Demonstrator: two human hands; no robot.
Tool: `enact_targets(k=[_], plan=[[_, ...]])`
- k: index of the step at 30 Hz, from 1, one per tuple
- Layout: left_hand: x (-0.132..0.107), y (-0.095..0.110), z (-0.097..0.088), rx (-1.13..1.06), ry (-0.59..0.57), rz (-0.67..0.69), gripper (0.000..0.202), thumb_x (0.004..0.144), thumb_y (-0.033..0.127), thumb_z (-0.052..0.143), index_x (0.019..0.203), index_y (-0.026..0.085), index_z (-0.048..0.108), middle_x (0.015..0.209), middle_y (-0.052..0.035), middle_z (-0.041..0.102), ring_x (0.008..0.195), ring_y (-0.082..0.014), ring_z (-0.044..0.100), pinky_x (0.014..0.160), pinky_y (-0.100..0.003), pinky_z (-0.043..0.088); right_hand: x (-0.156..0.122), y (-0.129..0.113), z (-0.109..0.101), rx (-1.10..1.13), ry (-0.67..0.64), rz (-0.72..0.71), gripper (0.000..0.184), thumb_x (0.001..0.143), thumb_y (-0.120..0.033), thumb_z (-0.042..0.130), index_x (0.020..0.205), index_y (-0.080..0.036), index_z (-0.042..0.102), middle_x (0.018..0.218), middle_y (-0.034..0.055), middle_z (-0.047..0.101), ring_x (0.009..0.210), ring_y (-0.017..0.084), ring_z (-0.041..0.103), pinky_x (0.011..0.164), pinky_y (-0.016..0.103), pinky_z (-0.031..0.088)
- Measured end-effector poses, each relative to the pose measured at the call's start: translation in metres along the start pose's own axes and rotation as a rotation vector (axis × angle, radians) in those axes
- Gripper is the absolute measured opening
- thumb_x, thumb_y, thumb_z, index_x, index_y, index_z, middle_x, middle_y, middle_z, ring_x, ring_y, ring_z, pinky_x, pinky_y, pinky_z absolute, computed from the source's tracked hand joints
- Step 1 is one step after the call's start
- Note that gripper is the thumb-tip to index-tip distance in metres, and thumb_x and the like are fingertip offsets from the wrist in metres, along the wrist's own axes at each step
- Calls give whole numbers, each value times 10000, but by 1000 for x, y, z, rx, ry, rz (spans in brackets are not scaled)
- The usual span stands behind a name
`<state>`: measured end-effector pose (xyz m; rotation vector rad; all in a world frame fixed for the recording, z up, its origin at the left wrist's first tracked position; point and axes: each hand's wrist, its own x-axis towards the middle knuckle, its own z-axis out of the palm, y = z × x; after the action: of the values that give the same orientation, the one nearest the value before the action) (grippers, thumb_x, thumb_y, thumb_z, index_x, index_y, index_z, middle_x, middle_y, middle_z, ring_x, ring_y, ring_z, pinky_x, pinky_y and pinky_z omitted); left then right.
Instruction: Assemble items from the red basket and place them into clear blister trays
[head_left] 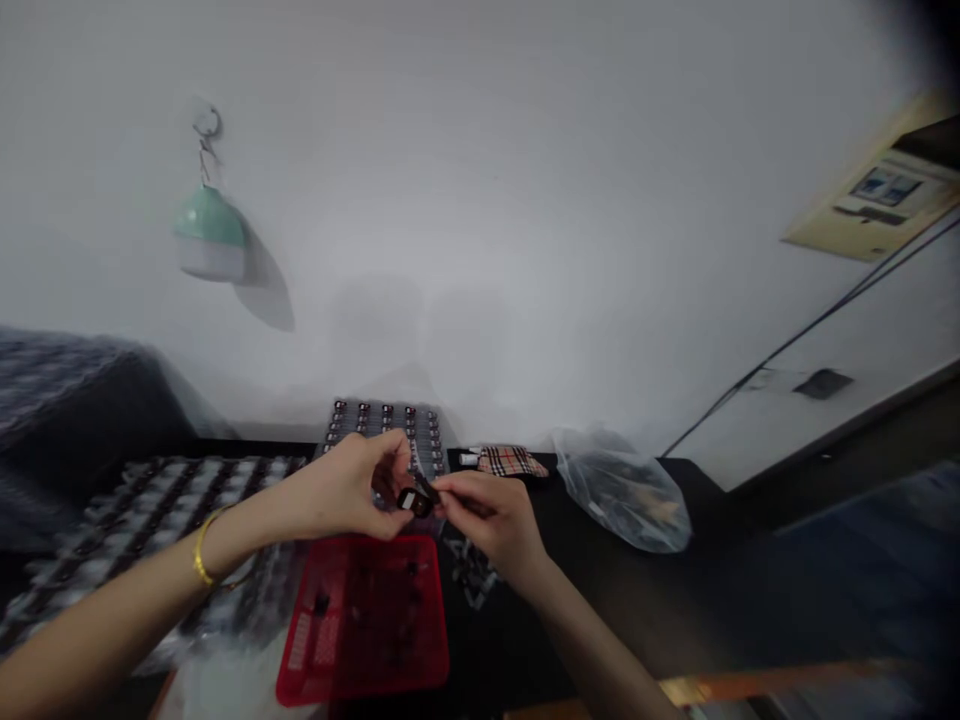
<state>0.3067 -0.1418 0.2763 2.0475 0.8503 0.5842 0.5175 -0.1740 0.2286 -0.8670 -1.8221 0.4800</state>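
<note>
My left hand [352,487] and my right hand [491,515] meet above a red plastic basket [367,620], both pinched on one small dark part [415,499] with a pale face. The left fingers curl over its top; the right fingertips grip its right end. A gold bangle [201,548] circles my left wrist. Small dark pieces lie in the basket, and a loose pile of similar parts [469,570] lies on the black table under my right hand.
Trays of small parts [150,500] cover the table's left; another tray [382,425] leans at the wall. A plaid pouch [510,461] and clear plastic bag [626,490] lie to the right. A green-and-white lamp [210,235] hangs on the wall.
</note>
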Motion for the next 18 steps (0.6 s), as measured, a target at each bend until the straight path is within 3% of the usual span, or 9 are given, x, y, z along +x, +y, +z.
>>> enact_targets(k=[4, 11, 18], plan=[[5, -4, 3, -14, -11, 40, 258, 696, 230, 675, 798, 201, 439, 717, 35, 590, 643, -117, 564, 578, -229, 455, 0, 2, -5, -53, -22, -57, 164, 836, -128, 611, 902, -200, 743, 794, 36, 766, 676, 140, 720, 591, 188, 566], [7, -11, 16, -239, 73, 22, 365, 665, 188, 690, 787, 216, 346, 747, 50, 583, 649, -98, 554, 610, -238, 497, -1, 0, -13, -221, -22, -297, 218, 884, -105, 556, 971, -208, 728, 903, 34, 773, 799, 123, 736, 762, 173, 587], [3, -3, 28, -408, 184, -12, 429, 612, 119, 705, 764, 218, 316, 682, 83, 563, 604, -72, 552, 575, -204, 477, -10, 0, -14, -237, -83, -336, 316, 890, -74, 556, 1136, -227, 682, 1045, 46, 753, 899, 139, 730, 824, 212, 602]])
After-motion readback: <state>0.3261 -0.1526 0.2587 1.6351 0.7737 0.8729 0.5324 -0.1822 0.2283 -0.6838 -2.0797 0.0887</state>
